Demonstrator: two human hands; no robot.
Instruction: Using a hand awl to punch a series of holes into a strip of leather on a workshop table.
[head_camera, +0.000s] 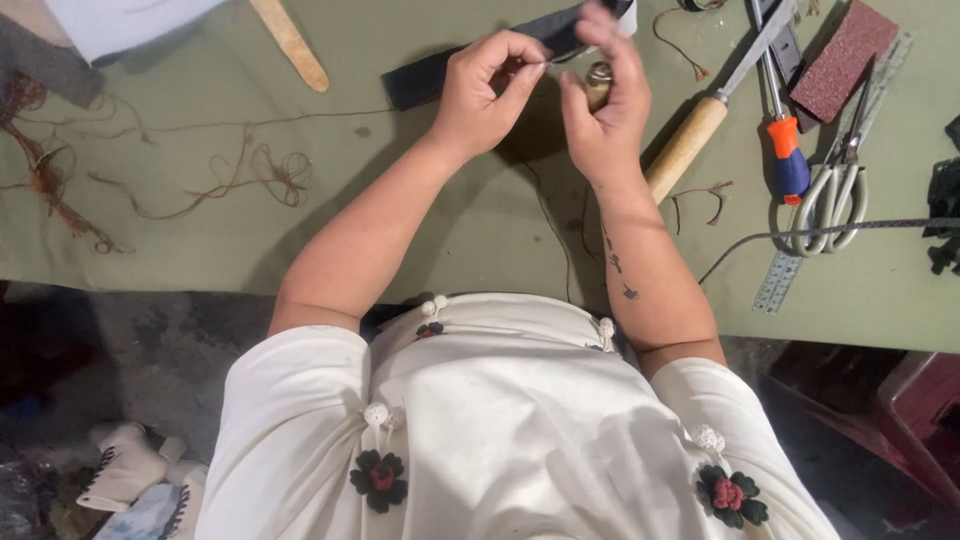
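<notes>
Green worktop (480, 230) fills the upper half of the frame; floor below it, person in a cream top with crocheted flowers at lower centre.

Dark strip of material (440, 75) lies top centre, running up and right behind the hands. Left hand (487, 90) closed in a pinch, thumb and forefinger tips together on a thin needle (545, 66), only a glint of which shows. Right hand (603, 100) curled shut around a small brownish spool-like object (598, 80), mostly hidden by the fingers; exact kind unclear. A dark thread (560, 235) trails from under the hands down toward the worktop edge.

Right of the hands: wooden-handled tool (690, 140) lying diagonally, orange-and-blue screwdriver (788, 150), pale-handled scissors (830, 190) over a metal ruler (785, 275), reddish-brown sanding block (843, 58) at upper right.

Upper left: flat wooden stick (292, 42); loose brown thread tangles (250, 170) spread across the left worktop.
</notes>
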